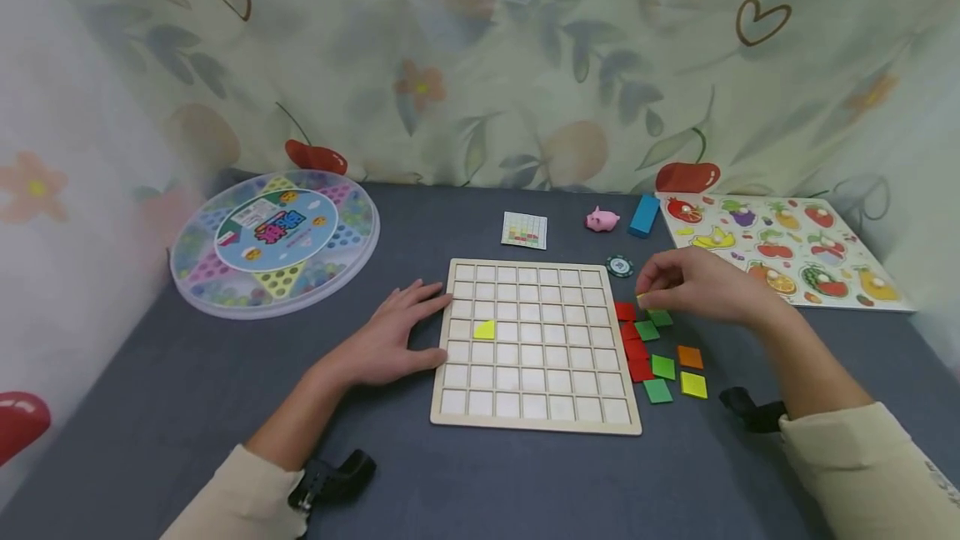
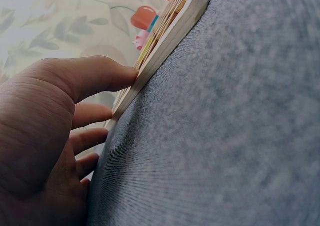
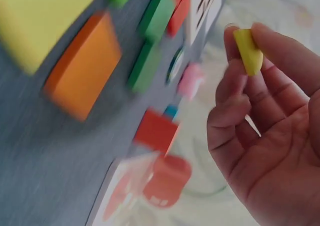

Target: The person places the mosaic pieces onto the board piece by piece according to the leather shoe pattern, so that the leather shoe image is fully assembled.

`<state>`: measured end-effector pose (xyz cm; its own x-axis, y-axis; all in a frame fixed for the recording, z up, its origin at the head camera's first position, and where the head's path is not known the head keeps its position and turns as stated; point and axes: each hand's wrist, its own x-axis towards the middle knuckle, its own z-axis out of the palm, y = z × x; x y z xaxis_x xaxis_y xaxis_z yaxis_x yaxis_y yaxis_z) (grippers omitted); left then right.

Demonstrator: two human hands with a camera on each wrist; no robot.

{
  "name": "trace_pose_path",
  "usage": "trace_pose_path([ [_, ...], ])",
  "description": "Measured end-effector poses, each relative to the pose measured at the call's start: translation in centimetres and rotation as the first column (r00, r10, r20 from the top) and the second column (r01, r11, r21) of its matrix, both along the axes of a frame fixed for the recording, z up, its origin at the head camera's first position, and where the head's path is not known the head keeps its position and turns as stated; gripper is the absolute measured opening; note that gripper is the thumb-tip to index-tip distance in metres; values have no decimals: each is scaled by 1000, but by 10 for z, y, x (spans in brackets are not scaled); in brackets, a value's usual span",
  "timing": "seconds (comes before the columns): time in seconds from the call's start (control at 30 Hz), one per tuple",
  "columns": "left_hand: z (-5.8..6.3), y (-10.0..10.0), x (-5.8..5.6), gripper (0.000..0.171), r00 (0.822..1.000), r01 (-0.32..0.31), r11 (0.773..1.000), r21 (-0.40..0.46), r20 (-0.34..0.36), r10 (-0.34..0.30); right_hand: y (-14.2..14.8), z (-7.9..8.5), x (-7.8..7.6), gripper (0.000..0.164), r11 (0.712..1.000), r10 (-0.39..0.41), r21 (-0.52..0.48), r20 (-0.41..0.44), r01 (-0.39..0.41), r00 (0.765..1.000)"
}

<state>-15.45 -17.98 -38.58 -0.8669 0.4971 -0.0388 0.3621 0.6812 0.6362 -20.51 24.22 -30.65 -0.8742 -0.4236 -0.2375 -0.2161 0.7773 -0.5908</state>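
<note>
A light wooden grid board (image 1: 525, 426) lies flat on the dark cloth, with one yellow rounded piece (image 1: 485, 330) in a cell on its left side. My left hand (image 1: 378, 344) touches the board's left edge with thumb and fingertips, its fingers spread and fairly straight. Over the tiles right of the board, my right hand (image 1: 705, 286) pinches a small yellow piece (image 3: 248, 50) with a curved side between thumb and fingertips. Below that hand lie red tiles (image 1: 636, 349), green tiles (image 1: 663, 367), an orange tile (image 1: 690, 357) and a yellow square tile (image 1: 693, 385).
Behind the board are a small pattern card (image 1: 524, 230), a pink pig figure (image 1: 602, 219), a blue block (image 1: 644, 216) and a round chip (image 1: 619, 266). A fruit-picture board (image 1: 787, 252) lies at the back right, a round game case (image 1: 352, 265) at the back left.
</note>
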Motion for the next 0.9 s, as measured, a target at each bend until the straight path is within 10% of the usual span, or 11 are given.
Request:
trace_pose_path([
  [0.43, 0, -1, -1, 77, 1000, 2, 1000, -4, 2, -2, -78, -6, -3, 20, 987, 129, -117, 129, -114, 983],
  [0.9, 0, -1, 0, 76, 1000, 7, 1000, 7, -9, -7, -130, -24, -12, 7, 972, 234, -24, 114, -233, 965],
])
